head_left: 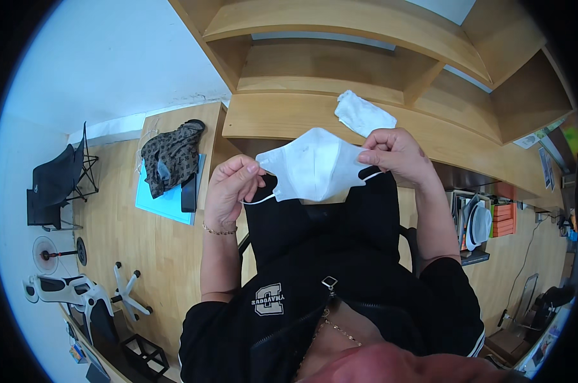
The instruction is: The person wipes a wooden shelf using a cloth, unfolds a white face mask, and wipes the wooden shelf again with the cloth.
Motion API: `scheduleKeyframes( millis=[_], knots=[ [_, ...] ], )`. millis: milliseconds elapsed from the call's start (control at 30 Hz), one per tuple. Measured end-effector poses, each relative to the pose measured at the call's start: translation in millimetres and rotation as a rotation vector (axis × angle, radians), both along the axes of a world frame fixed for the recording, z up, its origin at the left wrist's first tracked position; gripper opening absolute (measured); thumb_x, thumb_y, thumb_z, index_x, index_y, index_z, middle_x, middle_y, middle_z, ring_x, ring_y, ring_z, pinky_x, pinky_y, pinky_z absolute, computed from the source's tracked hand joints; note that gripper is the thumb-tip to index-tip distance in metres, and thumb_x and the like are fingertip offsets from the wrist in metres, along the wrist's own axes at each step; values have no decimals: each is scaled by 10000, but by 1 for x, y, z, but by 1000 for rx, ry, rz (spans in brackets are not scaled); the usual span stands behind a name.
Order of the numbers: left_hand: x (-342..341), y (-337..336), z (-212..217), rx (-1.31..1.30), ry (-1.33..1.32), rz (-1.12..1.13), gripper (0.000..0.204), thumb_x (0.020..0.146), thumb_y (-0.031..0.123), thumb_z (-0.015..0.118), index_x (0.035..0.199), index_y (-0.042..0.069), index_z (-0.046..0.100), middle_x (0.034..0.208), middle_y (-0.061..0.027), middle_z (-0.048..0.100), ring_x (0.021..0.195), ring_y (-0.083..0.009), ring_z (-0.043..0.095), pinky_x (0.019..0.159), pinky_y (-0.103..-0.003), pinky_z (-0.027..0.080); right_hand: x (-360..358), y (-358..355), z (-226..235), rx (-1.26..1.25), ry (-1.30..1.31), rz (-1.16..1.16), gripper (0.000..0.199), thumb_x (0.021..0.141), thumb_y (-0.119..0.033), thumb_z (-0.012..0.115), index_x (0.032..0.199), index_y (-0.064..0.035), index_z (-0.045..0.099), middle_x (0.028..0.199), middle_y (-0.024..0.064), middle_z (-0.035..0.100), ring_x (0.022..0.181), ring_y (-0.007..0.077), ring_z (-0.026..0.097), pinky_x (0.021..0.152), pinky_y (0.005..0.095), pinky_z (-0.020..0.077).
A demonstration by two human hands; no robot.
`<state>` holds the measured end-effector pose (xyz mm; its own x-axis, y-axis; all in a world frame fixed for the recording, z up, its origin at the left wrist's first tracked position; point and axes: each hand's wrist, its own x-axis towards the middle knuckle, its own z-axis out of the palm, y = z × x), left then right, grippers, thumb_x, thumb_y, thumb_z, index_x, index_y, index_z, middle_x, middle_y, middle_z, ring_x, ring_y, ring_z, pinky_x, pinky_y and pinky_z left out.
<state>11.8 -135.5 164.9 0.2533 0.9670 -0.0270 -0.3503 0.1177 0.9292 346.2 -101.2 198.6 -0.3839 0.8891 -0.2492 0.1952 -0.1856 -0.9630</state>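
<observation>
A white face mask (314,163) is stretched out between my two hands above my lap, its folded front bulging upward and its ear loops hanging at both sides. My left hand (231,185) pinches the mask's left edge between thumb and fingers, with a loop running down past the fingers. At the opposite edge, my right hand (394,155) grips the mask between thumb and forefinger. Just beyond that hand, a folded white cloth (364,113) lies on the wooden desk (282,115).
Open wooden shelves (327,60) rise behind the desk. To the left, a low cabinet (215,121) bears a patterned dark cloth (173,156) and a light-blue folder (155,198). Black chairs (56,179) stand farther left. Books and a white hat (478,223) sit at the right.
</observation>
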Motion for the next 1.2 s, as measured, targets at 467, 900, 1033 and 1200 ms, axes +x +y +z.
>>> scheduleKeyframes(
  millis=[467, 900, 1033, 1200],
  knots=[
    [3, -56, 123, 639, -169, -172, 262, 928, 235, 609, 765, 30, 590, 475, 16, 480, 395, -137, 459, 659, -376, 466, 41, -18, 88, 584, 519, 703, 343, 757, -283, 852, 673, -84, 585, 584, -7, 565, 433, 117, 492, 401, 257, 301],
    [10, -62, 181, 1053, -261, -681, 183, 883, 164, 700, 837, -11, 730, 506, -54, 551, 448, -157, 550, 663, -346, 534, 14, -68, 149, 823, 889, 1140, 251, 858, -348, 742, 866, -99, 716, 754, -39, 672, 575, 7, 569, 470, 189, 354],
    [9, -60, 196, 1077, -239, -803, 165, 882, 216, 711, 770, 96, 699, 584, -11, 489, 570, -152, 488, 676, -336, 467, 27, -76, 155, 780, 837, 1134, 232, 930, -288, 650, 944, -73, 735, 951, 101, 675, 829, 215, 625, 640, 313, 514],
    [5, -72, 203, 1129, -238, -725, 179, 908, 172, 665, 748, 94, 682, 482, -2, 396, 426, -146, 403, 579, -320, 457, 13, -89, 164, 696, 899, 1028, 190, 968, -200, 585, 957, -84, 736, 902, 98, 658, 691, 182, 597, 634, 306, 506]
  ],
)
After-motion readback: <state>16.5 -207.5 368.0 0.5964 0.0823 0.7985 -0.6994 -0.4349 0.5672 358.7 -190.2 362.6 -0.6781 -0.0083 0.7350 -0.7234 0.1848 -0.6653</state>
